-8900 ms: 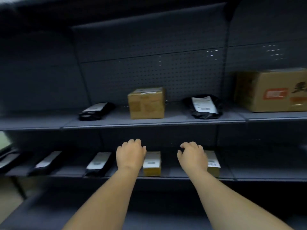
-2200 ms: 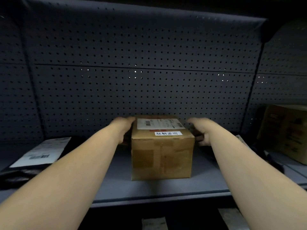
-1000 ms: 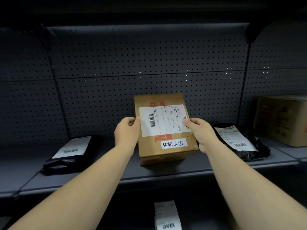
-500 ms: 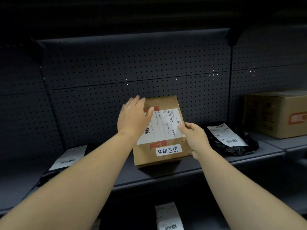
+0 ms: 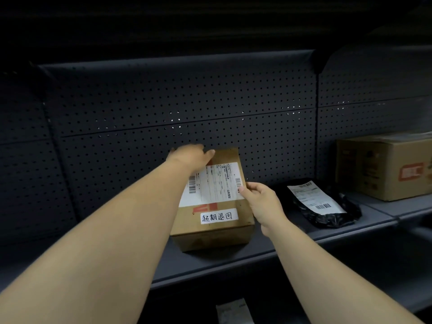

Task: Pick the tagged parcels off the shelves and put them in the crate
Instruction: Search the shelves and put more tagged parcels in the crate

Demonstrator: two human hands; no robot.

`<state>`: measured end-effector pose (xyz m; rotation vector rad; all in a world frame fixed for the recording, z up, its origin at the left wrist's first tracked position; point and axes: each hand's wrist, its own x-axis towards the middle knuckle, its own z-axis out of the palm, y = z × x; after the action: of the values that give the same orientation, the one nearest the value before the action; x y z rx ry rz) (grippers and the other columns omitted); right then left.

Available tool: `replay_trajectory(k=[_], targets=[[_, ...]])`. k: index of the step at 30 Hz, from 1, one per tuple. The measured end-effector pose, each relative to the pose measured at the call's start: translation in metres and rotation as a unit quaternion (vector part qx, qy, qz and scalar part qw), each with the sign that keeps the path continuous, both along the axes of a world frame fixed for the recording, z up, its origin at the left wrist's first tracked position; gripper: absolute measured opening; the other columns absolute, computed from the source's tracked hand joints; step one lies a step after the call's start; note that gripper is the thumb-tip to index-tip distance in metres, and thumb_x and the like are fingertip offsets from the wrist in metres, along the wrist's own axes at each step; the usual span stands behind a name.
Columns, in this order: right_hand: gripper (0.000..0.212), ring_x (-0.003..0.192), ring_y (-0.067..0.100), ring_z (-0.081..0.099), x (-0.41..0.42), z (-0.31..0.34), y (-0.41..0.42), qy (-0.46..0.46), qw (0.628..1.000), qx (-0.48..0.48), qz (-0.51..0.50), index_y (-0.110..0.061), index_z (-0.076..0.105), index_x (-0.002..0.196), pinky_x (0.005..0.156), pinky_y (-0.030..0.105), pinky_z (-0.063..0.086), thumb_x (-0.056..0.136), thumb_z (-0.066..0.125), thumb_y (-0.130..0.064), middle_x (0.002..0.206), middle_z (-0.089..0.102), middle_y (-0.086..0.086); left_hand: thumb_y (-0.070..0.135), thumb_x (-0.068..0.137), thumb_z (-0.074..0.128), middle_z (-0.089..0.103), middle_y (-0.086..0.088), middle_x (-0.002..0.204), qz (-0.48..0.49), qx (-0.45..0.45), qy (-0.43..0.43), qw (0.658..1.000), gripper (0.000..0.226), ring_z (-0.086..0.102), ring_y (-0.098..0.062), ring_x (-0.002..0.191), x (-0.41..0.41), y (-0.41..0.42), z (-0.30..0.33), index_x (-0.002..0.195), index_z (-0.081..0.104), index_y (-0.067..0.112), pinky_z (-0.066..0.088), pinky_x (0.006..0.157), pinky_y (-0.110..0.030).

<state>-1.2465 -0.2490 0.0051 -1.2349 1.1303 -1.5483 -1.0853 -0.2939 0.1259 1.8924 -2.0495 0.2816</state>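
Note:
A small brown cardboard box (image 5: 215, 226) stands tilted toward me on the dark shelf (image 5: 224, 260). It bears a white shipping label and a white handwritten tag. My right hand (image 5: 261, 202) grips its right edge, thumb on the label. My left hand (image 5: 190, 156) lies over the box's top far left corner, fingers curled on the edge. The crate is out of view.
A black poly bag with a white label (image 5: 320, 204) lies on the shelf to the right. Further right stands a large cardboard box (image 5: 385, 167). A perforated back panel (image 5: 163, 108) closes the shelf behind. A labelled parcel (image 5: 233, 312) shows on the lower shelf.
My left hand has slid from the label up to the box's far top corner. The right hand keeps its grip on the right edge, and the box stays tilted.

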Motion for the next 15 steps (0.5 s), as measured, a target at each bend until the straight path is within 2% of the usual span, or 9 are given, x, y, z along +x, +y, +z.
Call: replay_trajectory(k=[4,8,12,15], targets=[[0.026,0.096,0.013,0.068,0.0059,-0.0024,0.0003,0.020,1.000,0.000,-0.003,-0.019,0.060,0.119,0.085,0.038,0.057,0.094,0.056,-0.025,0.109,0.071,-0.002,0.050,0.097,0.027,0.052,-0.008,0.136,-0.014,-0.028,0.004,0.999,0.052,0.048,-0.027,0.123,0.0050,-0.0070,-0.0009,0.134,0.047,0.018,0.032,0.108,-0.046],[0.023,0.095,0.010,0.068,0.0069,-0.0066,0.0017,0.024,1.000,-0.010,-0.013,-0.023,0.061,0.116,0.077,0.029,0.057,0.094,0.055,-0.027,0.105,0.071,-0.006,0.051,0.097,0.023,0.058,-0.008,0.125,-0.018,-0.025,0.016,0.999,0.052,0.054,-0.027,0.113,0.0056,-0.0095,-0.0054,0.129,0.051,0.021,0.041,0.099,-0.045],[0.021,0.094,0.009,0.068,0.0054,-0.0081,0.0037,0.025,1.000,-0.011,-0.010,-0.023,0.063,0.113,0.076,0.027,0.056,0.094,0.056,-0.026,0.104,0.072,-0.007,0.049,0.098,0.024,0.063,-0.008,0.110,-0.025,-0.057,0.023,0.998,0.052,0.058,-0.027,0.100,0.0061,-0.0076,-0.0065,0.121,0.057,0.017,0.050,0.087,-0.041],[0.018,0.090,0.006,0.067,0.0040,-0.0081,0.0053,0.039,0.999,-0.002,-0.031,-0.023,0.065,0.109,0.066,0.020,0.051,0.093,0.057,-0.028,0.100,0.071,-0.009,0.046,0.099,0.023,0.063,-0.008,0.101,-0.022,-0.087,0.016,0.996,0.051,0.059,-0.027,0.092,0.0109,-0.0023,-0.0053,0.116,0.059,0.015,0.052,0.082,-0.040]])
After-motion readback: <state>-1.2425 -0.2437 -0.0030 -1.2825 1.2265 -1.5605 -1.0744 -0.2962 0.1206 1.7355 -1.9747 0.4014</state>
